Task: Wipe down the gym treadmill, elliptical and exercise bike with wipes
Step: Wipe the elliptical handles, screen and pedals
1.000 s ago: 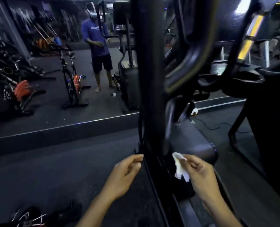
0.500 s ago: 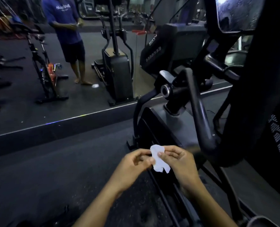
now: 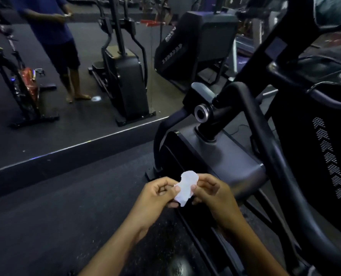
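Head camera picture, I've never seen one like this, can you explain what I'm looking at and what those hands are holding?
The camera sits on a person's head and looks down at their own arms. The left hand and the right hand each pinch an edge of a small white wipe, holding it between them. Just beyond stands a dark elliptical on the gym floor. Past a low ledge is a wall mirror, which shows the person standing and an exercise bike.

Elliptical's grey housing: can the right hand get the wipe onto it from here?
Probably yes. The right hand pinches the white wipe with the left hand, just in front of the grey housing. Nothing sits between them; the left hand would need to let go.
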